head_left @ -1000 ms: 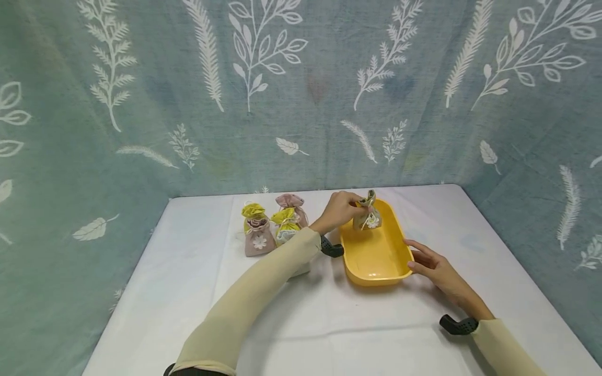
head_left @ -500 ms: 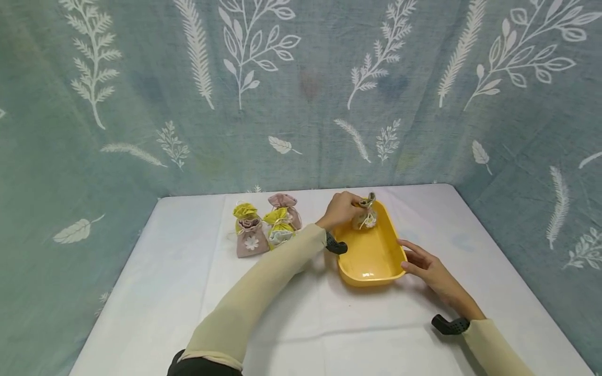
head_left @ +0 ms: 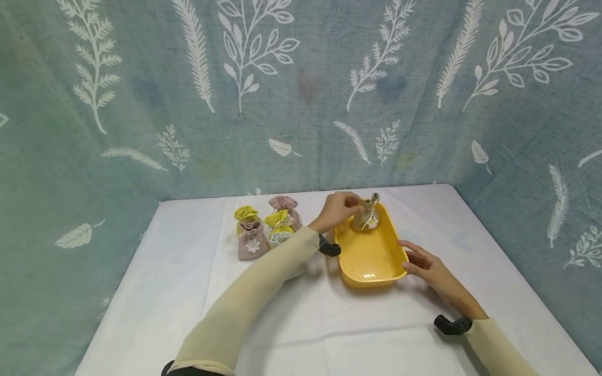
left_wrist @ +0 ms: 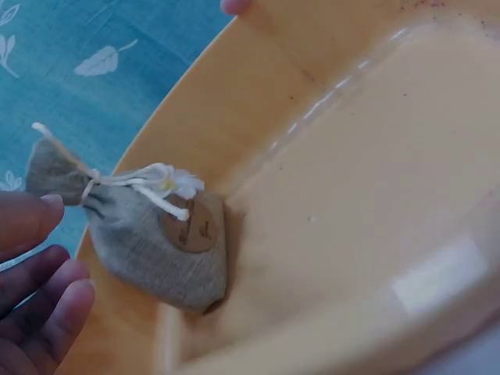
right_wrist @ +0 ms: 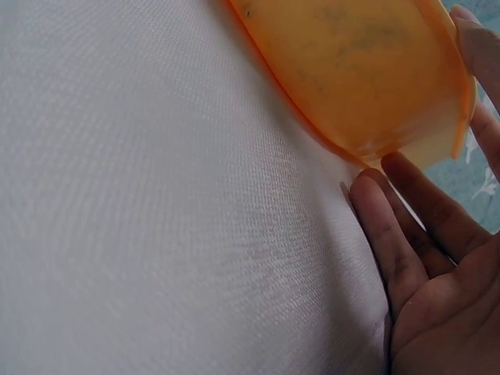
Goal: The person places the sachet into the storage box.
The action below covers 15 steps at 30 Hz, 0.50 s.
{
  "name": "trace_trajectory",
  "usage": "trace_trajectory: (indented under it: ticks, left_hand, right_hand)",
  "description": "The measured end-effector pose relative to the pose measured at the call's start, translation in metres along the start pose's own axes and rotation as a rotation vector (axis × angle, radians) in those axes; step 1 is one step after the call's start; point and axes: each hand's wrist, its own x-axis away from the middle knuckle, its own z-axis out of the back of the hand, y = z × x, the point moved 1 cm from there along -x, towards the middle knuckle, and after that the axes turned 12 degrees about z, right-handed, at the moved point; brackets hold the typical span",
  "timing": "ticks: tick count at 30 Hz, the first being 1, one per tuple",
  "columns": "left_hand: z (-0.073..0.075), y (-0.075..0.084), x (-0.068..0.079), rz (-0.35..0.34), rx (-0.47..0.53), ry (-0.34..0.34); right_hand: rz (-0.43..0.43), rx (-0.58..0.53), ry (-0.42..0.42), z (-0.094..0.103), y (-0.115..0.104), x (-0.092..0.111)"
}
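Note:
A greenish-grey drawstring pouch (head_left: pixel 366 219) with a white flower and cord tie sits in the far left end of a yellow plastic tub (head_left: pixel 371 256). In the left wrist view, the pouch (left_wrist: pixel 160 250) leans against the tub wall and shows a round brown label. My left hand (head_left: pixel 339 210) is beside the pouch's neck, its thumb close to the gathered cloth and the other fingers spread apart from it. On the tub's right side my right hand (head_left: pixel 432 269) holds the rim near the front corner. Lower fingers (right_wrist: pixel 426 199) of that hand lie against the outer wall, near the base.
Left of the tub, several small pouches stand together: a mauve pouch with a flower (head_left: pixel 253 243), another mauve pouch (head_left: pixel 287 206) and yellow-topped pouches (head_left: pixel 279 222). My left sleeve (head_left: pixel 263 292) hides part of the group. A leaf-patterned curtain (head_left: pixel 301 104) rises behind the white-covered table (head_left: pixel 155 292).
The pouch has come down into the tub and settled. My left fingers have let go of its neck and drawn slightly left. The right hand stays on the rim.

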Motion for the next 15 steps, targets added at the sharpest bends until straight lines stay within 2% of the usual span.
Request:
trace_trajectory:
  ticks: [5, 11, 15]
  left_hand:
    - [0.016, 0.001, 0.012, 0.011, 0.044, -0.019]
    - [0.039, 0.005, 0.031, -0.003, 0.153, -0.110]
    - [0.056, 0.008, 0.048, -0.016, 0.148, -0.146]
  right_hand:
    - [0.007, 0.019, -0.010, -0.002, -0.001, -0.001]
    - [-0.006, 0.029, -0.003, -0.005, -0.002, 0.000]
    - [-0.030, 0.043, 0.002, -0.005, -0.004, 0.001]
